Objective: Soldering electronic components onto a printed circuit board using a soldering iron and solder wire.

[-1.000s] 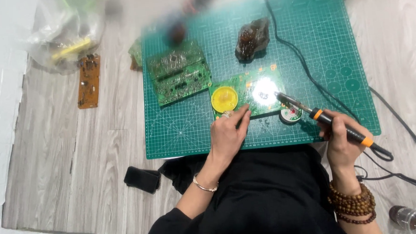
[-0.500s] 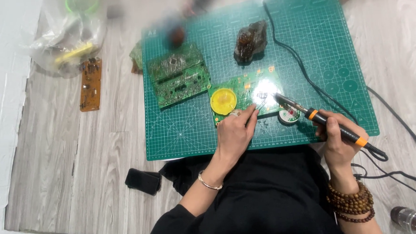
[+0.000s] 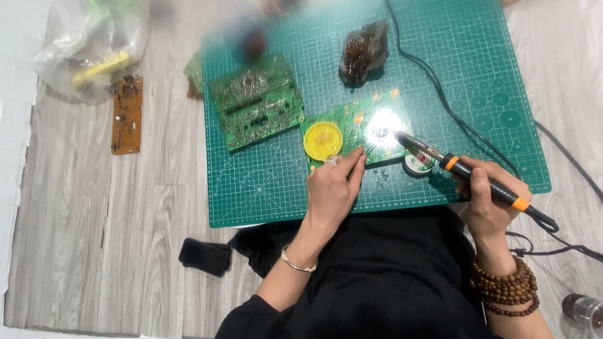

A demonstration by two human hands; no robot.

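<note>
Right grip on soldering iron, left hand steadying green PCB

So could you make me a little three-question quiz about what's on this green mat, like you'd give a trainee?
1. True or false: the right hand holds the soldering iron.
2. What does the left hand rest against? A) the brown board on the floor B) the green circuit board C) the plastic bag
3. Fill in: the round lid lying on that board is coloured ____.

Key: 1 true. 2 B: its fingertips touch the board's near edge. 3 yellow.
</note>
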